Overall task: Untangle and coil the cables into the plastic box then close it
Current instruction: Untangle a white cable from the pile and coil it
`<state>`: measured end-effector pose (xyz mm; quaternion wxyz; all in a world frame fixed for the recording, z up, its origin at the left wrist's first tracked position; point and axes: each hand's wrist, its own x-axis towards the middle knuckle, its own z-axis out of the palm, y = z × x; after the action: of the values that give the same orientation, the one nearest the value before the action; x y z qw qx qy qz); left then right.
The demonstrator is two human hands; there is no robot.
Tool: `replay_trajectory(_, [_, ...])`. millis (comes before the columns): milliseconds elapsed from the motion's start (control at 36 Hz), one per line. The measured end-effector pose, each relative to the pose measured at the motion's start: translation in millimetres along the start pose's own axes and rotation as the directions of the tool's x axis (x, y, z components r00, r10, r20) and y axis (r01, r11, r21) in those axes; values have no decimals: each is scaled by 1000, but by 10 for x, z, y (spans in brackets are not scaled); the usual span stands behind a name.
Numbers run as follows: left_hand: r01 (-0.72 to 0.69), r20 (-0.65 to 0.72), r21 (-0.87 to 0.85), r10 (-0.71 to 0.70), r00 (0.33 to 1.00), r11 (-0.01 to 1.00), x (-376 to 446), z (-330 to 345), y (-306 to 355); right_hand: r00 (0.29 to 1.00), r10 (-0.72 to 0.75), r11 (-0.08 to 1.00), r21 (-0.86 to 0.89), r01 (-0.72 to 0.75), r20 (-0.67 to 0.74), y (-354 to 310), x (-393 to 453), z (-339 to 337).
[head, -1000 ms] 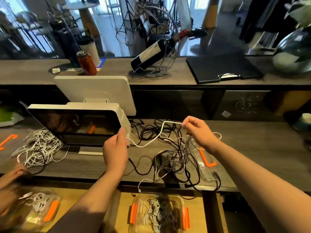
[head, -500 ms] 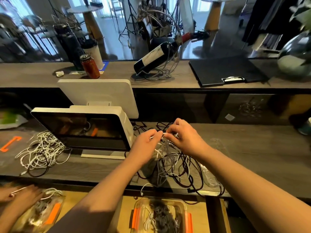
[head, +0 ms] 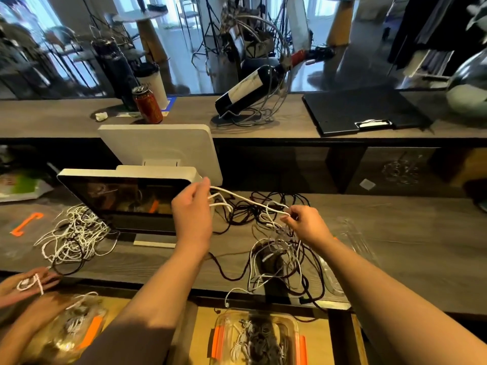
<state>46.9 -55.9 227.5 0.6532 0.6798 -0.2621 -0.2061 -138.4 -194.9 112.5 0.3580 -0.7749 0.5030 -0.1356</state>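
The white cable (head: 247,200) was stretched between both hands; the left hand (head: 193,214) gripped its loops; the right hand (head: 307,225) pinched it above the tangle (head: 276,256) on the tabletop (head: 395,248).

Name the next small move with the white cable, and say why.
Probably draw the white cable further out of the tangle: the left hand holds its loops, the right hand pinches it where it still runs into the pile.
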Motion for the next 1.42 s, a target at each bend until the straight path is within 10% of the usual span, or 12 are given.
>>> replay_trajectory(306, [-66,64,439,42,997,896,91,-174,-287,991,-45,963,259,76,-125,-153,31,-221])
replay_trajectory(583, [-261,521,633,-152,840,729,10,239,-261,944,-327,864,-388,321,51,-653,80,-235])
replay_trajectory(833, [23,554,455,-303,775,890,-8,380,-372,957,-262,783,-553,286,125,-774,76,-189])
replay_trajectory(1028, [-61,522,388,-165,837,920,24,394,-362,944,-326,897,-299,326,54,-689,33,-198])
replay_trajectory(1417, [-85,235,224,31,971,971,149,49,-108,1000,14,941,337,-17,12,-176,132,-116])
